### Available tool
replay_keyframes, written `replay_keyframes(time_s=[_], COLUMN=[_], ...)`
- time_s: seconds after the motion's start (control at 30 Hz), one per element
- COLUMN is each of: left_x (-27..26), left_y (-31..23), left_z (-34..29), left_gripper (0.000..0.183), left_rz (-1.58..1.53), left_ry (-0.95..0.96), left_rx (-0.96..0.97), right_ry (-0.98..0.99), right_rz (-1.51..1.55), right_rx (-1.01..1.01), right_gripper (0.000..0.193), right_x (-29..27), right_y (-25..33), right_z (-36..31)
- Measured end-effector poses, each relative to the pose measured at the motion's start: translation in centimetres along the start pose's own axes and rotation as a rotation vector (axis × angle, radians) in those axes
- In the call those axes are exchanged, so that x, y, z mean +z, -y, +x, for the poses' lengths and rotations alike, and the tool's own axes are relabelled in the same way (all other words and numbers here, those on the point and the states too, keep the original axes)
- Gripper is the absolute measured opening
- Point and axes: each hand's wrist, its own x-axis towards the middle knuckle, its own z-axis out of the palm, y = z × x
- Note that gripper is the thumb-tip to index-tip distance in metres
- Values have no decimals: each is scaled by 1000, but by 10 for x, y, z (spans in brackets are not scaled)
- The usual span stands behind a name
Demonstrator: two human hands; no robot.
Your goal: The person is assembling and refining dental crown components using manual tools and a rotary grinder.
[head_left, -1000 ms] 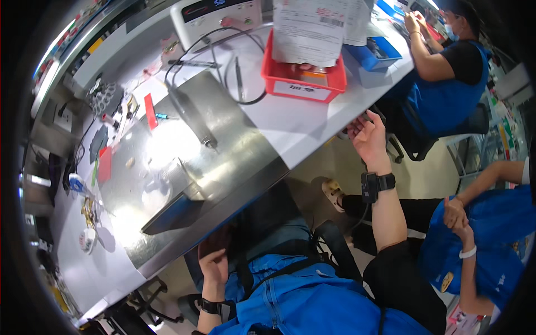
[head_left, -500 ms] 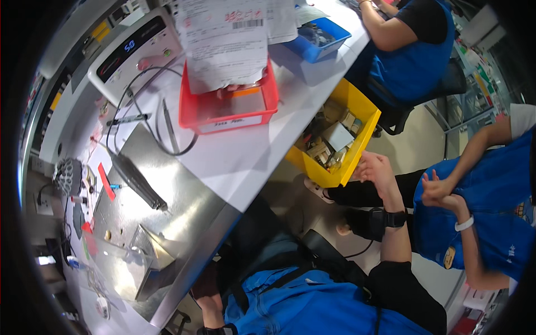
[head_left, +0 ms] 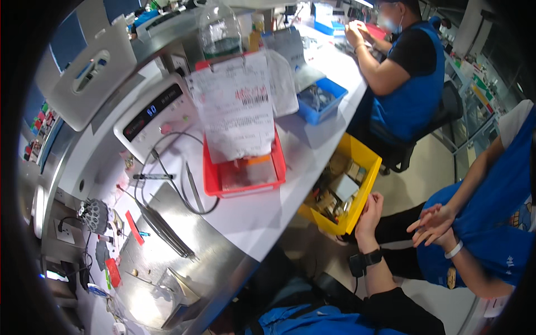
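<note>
My right hand [head_left: 368, 222], with a dark band on its wrist, is at the near right side of a yellow bin [head_left: 365, 192]. Its fingers are curled against the bin's rim; part of the grip is hidden. Small boxes and a white block [head_left: 343, 187] lie in the bin, which is beside the table edge. Of my left arm only a dim patch shows at the lower edge, and its fingers are hidden. A red bin [head_left: 245, 192] with printed papers [head_left: 234, 106] stands on the table.
A white control box [head_left: 153, 120] connects by cable to a dark handpiece [head_left: 164, 231] over a metal plate [head_left: 223, 268]. A blue bin [head_left: 321, 114] stands farther back. One person [head_left: 474, 223] stands at right with hands together; another [head_left: 410, 72] sits working at the table.
The view has tilted up, bringing in more of the table's far side. My right hand stays beside the yellow bin. My left forearm has mostly left the picture. The standing person's hands have opened somewhat.
</note>
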Motion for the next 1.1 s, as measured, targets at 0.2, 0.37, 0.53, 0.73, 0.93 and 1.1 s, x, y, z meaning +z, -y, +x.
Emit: replay_keyframes(time_s=[0.2,0.37,0.53,0.73,0.93,1.1], left_x=[27,61,109,178,309,372], left_y=[59,116,156,193,217,191], left_z=[67,105,51,-52,-87,-94], left_gripper=[44,45,47,47,54,29], left_rz=[571,1050,1494,1843,2052,2081], left_ry=[-44,-139,-368,-375,46,-4], left_rx=[-240,-388,-290,-307,-540,62], right_ry=[-83,-65,98,362,821,1471], right_rz=[61,94,121,144,81,-431], right_rx=[-66,-47,-29,118,-381,16], right_gripper=[7,8,8,27,14,19], right_x=[32,43,104,97,155,263], right_y=[18,-14,-36,-15,84,134], right_z=[-17,-1,2,37,-63,-163])
